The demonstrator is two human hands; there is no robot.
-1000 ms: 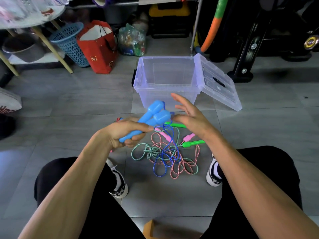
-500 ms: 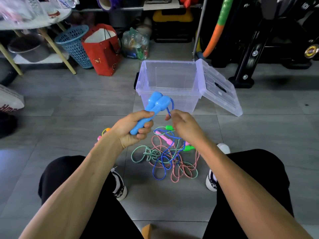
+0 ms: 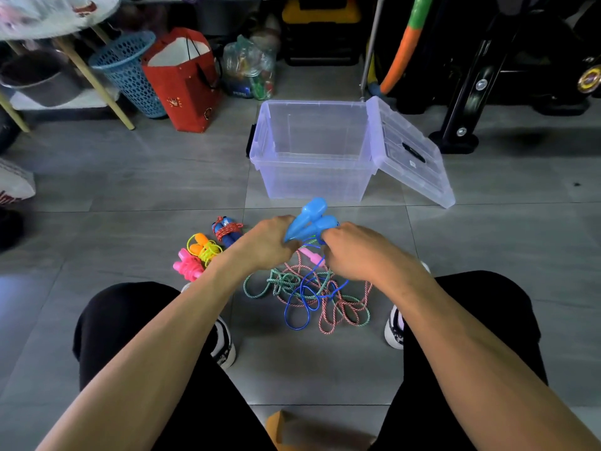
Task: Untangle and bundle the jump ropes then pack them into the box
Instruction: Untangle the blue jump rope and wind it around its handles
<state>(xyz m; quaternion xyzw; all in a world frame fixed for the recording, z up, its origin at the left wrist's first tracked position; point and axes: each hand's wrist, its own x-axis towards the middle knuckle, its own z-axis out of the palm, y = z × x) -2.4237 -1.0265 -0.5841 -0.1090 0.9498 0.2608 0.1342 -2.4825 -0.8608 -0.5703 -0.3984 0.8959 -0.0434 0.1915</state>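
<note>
Gripping the blue handles (image 3: 309, 219) in our left hand (image 3: 265, 244), right hand (image 3: 353, 249) pinching blue cord (image 3: 304, 297); three bundles (image 3: 208, 249) done, clear box (image 3: 313, 151) unfilled.

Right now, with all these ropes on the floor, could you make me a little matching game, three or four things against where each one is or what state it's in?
Things:
1. blue handles
2. clear box
3. pink bundle
4. box lid

Places or states:
a. leaning against the box's right side
b. gripped in the left hand
c. open, nothing seen inside
d. wrapped up, lying on the floor left of the loose tangle

Pairs: 1-b, 2-c, 3-d, 4-a
</note>
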